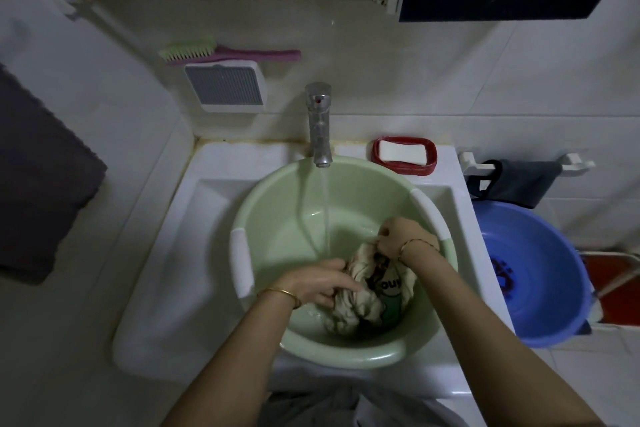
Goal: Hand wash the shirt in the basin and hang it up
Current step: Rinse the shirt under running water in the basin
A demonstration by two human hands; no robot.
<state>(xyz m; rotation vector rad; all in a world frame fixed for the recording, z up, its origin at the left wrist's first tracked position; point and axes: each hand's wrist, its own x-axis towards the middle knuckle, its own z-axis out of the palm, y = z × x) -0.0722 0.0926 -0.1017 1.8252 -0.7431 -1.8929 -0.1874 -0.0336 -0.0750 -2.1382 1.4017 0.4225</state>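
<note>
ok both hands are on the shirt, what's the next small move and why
Probably shift the bunched shirt left under the running stream: both the left hand and right hand grip it, but the water falls just beside it into the basin.

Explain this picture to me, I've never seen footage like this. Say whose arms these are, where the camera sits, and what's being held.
No machine here: one camera is worn on a person's head and looks down, so the two bare arms rising from the bottom edge are theirs. The left hand and right hand both grip a bunched beige shirt inside a green basin, which sits in a white sink. The tap is running; its stream falls into the basin beside the shirt. On the sink's back ledge lies soap in a red dish. A blue basin stands to the right, and a brush lies higher up, left of the tap.
</note>
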